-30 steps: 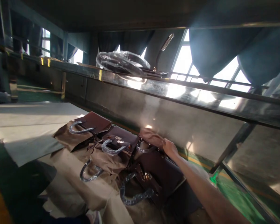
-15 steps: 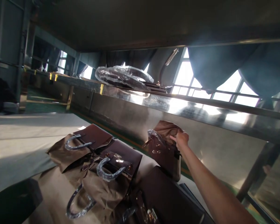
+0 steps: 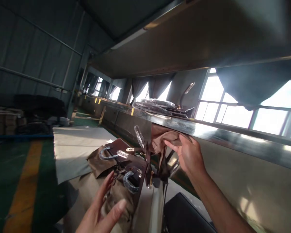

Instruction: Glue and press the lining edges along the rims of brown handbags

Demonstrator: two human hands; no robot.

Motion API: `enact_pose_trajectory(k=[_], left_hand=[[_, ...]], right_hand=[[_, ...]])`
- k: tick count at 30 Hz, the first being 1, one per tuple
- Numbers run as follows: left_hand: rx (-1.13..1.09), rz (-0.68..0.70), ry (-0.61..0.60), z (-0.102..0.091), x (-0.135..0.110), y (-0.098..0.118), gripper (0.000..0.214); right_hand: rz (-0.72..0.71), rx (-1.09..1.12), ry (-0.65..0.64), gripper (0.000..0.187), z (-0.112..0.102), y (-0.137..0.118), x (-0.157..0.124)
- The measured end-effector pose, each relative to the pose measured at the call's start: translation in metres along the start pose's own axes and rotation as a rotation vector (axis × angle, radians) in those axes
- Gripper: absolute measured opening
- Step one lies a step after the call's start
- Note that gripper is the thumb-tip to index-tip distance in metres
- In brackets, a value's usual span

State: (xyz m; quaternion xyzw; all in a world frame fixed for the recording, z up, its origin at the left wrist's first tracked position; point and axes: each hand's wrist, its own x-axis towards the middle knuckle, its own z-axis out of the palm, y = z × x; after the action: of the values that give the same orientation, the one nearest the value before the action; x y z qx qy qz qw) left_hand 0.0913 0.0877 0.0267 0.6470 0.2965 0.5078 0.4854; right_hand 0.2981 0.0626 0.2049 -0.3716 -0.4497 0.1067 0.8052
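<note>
Key relation: the dark-brown leather handbag w/ clear-wrapped handles & gold-tone metal fittings (image 3: 147,197) sits btwn the two hands, R hand nearer & in contact, L hand apart. Bag's long axis runs roughly up-down in view, slight lean, from the limp, tan-brown fabric bunched at its top (image 3: 160,137) twd the bottom edge, where its lower end is cut off.

R hand (image 3: 190,155): grasping that fabric, thumb & fingers pinched on the folds, up & to the R of the bag's body. L hand (image 3: 102,207): holding nothing, fingers spread, thumb out; lower & to the L of the bag, just over or beside the crumpled brown cloth w/ a satin look (image 3: 122,194). Can't tell if L fingers touch it.

Nearby: a 2nd dark-brown bag w/ a curved, plastic-wrapped handle (image 3: 130,184) is immed. L of the held one; a reddish-brown flat-topped bag (image 3: 120,145) farther L, on the pale, sheet-covered surface (image 3: 80,145). Black smooth-sided item (image 3: 184,213) is lower R, below R forearm. Shiny metal shelf (image 3: 208,127) runs behind; contact btwn fabric & shelf edge unclear.
</note>
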Motion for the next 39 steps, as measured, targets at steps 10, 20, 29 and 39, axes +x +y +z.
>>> enact_pose_trajectory(k=[10,20,29,39], left_hand=[[0.665,0.374,0.289,-0.043,-0.071,0.089,0.072],[0.929,0.31,0.326,-0.099,-0.104,0.157,0.061],[0.622,0.046,0.529,-0.171,-0.096,0.105,0.054],[0.413,-0.027,0.428,-0.168,-0.07,0.105,0.051]], right_hand=[[0.027,0.167,-0.4,0.013,0.077,-0.046,-0.076],[0.377,0.384,-0.453,0.014,0.127,-0.038,-0.107],[0.561,0.615,-0.633,0.015,0.158,-0.029,-0.151],[0.578,0.616,-0.726,0.017,0.127,0.007,-0.154]])
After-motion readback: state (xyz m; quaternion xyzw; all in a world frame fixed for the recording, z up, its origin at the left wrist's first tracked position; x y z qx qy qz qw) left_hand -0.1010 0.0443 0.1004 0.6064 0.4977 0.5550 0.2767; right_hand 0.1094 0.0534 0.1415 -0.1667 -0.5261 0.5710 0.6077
